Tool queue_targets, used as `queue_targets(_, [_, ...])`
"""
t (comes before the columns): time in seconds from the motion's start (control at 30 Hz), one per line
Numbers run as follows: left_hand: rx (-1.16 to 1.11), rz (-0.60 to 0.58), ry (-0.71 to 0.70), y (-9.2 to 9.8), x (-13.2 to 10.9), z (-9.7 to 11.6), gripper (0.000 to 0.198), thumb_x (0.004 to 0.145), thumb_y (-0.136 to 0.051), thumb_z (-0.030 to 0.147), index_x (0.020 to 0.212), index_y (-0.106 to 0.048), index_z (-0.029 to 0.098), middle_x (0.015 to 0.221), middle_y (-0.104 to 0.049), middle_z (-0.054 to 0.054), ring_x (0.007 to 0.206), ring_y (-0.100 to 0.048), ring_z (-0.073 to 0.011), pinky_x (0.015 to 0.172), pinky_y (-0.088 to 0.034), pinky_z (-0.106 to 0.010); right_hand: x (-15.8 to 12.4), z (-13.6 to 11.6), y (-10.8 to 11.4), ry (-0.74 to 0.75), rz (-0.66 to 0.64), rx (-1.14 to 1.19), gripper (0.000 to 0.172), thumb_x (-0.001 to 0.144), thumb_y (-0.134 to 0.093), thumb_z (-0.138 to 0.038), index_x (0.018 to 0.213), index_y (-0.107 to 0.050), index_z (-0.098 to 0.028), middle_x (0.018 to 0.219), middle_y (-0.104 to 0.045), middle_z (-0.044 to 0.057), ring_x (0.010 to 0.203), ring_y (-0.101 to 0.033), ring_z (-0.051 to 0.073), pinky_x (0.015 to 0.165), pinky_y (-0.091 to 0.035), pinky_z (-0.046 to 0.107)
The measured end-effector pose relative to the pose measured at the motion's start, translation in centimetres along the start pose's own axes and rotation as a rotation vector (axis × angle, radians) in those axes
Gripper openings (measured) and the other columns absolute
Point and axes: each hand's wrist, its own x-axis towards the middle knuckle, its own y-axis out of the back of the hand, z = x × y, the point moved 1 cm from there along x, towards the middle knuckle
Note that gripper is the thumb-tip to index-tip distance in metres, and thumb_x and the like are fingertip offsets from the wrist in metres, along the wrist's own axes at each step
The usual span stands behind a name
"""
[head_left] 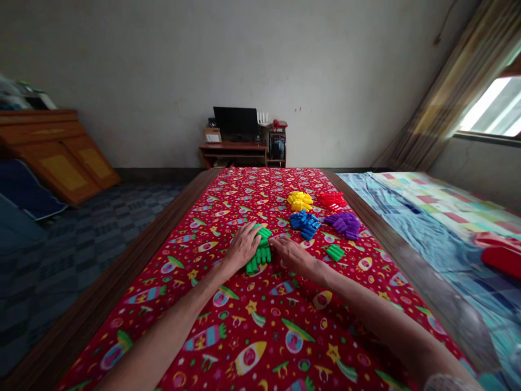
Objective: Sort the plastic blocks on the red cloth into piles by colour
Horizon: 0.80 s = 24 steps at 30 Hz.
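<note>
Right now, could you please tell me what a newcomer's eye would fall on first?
Probably the bright red patterned cloth stretching away down the middle of the view. Next, the left hand and right hand on either side of the green pile. Then the yellow pile, red pile, blue pile and purple pile, clustered farther right.

Pieces (pixel 264 255) on cloth (pixel 268 304), monitor (pixel 236 121) behind

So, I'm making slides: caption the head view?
Left hand against green pieces, right hand close beside them, over a red patterned tablecloth.
</note>
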Motion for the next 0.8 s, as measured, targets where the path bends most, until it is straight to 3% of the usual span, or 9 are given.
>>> queue_targets(0.1, [-0.002, -0.037, 0.009, -0.7, -0.2, -1.3, 0.038, 0.095, -0.037, 0.034, 0.122, -0.057, 0.018, 0.13, -0.058, -0.011, 0.126, -0.049, -0.0247, 0.108, -0.04, -0.047, -2.2, 1.5, 1.5, 0.001, 0.071, 0.019, 0.026, 0.085, -0.044, -0.003, 0.102, -0.06, -0.015, 0.093, -0.065, 0.009, 0.088, -0.057, 0.019, 0.077, -0.048, 0.03])
queue_targets(0.23, [-0.081, -0.012, -0.017, -1.0, 0.0, -2.0, 0.031, 0.093, -0.041, 0.034, 0.105, -0.064, 0.017, 0.121, -0.062, -0.012, 0.121, -0.053, -0.0248, 0.106, -0.042, -0.045, -6.2, 4.6, 3.7, -0.104, 0.199, -0.063, 0.033, 0.086, -0.039, -0.002, 0.105, -0.062, -0.016, 0.098, -0.067, 0.011, 0.094, -0.058, 0.021, 0.079, -0.048, 0.032])
queue_targets(0.33, [-0.149, -0.031, -0.032, -0.9, 0.1, -2.4, 0.027, 0.091, -0.043, 0.031, 0.095, -0.066, 0.018, 0.119, -0.064, -0.011, 0.118, -0.056, -0.0237, 0.103, -0.044, -0.044, -8.9, 6.7, 4.5, -0.183, 0.14, -0.087, 0.024, 0.087, -0.042, -0.008, 0.088, -0.064, -0.017, 0.081, -0.066, 0.009, 0.078, -0.059, 0.02, 0.07, -0.047, 0.031])
queue_targets(0.43, [-0.165, -0.038, -0.016, -0.8, 0.1, -2.6, 0.027, 0.09, -0.043, 0.027, 0.095, -0.068, 0.019, 0.123, -0.063, -0.01, 0.119, -0.056, -0.0233, 0.103, -0.044, -0.045, -9.9, 7.6, 4.8, -0.186, 0.108, -0.062, 0.027, 0.092, -0.041, -0.015, 0.074, -0.061, -0.018, 0.07, -0.062, 0.006, 0.063, -0.054, 0.016, 0.062, -0.045, 0.029])
queue_targets(0.5, [-0.169, -0.04, -0.02, -0.8, 0.2, -2.6, 0.028, 0.089, -0.043, 0.024, 0.096, -0.07, 0.02, 0.124, -0.064, -0.009, 0.119, -0.055, -0.0231, 0.104, -0.044, -0.046, -9.2, 7.1, 5.0, -0.152, 0.168, -0.057, 0.026, 0.093, -0.039, -0.016, 0.081, -0.063, -0.017, 0.076, -0.065, 0.008, 0.069, -0.057, 0.017, 0.068, -0.046, 0.03])
queue_targets(0.6, [-0.178, -0.082, -0.062, -0.6, 0.2, -2.4, 0.032, 0.088, -0.041, 0.02, 0.1, -0.072, 0.022, 0.126, -0.063, -0.008, 0.122, -0.054, -0.0236, 0.105, -0.043, -0.048, -5.8, 4.8, 4.6, -0.095, 0.219, -0.034, 0.025, 0.092, -0.039, -0.013, 0.099, -0.063, -0.016, 0.091, -0.067, 0.011, 0.085, -0.061, 0.019, 0.077, -0.047, 0.031])
queue_targets(0.7, [-0.181, -0.152, -0.102, -0.4, 0.2, -2.3, 0.036, 0.088, -0.04, 0.018, 0.103, -0.072, 0.023, 0.134, -0.059, -0.007, 0.127, -0.05, -0.0239, 0.107, -0.041, -0.048, -1.2, 1.7, 3.0, -0.018, 0.119, 0.007, 0.029, 0.091, -0.041, -0.01, 0.112, -0.059, -0.016, 0.1, -0.065, 0.012, 0.093, -0.061, 0.019, 0.079, -0.049, 0.03])
queue_targets(0.8, [-0.191, -0.155, -0.102, -0.4, 0.1, -2.4, 0.036, 0.085, -0.041, 0.016, 0.105, -0.071, 0.023, 0.133, -0.06, -0.008, 0.127, -0.05, -0.0234, 0.108, -0.041, -0.047, 2.5, -0.5, 0.8, 0.013, 0.072, -0.017, 0.043, 0.085, -0.048, -0.006, 0.127, -0.051, -0.016, 0.121, -0.057, 0.017, 0.111, -0.055, 0.024, 0.086, -0.049, 0.035])
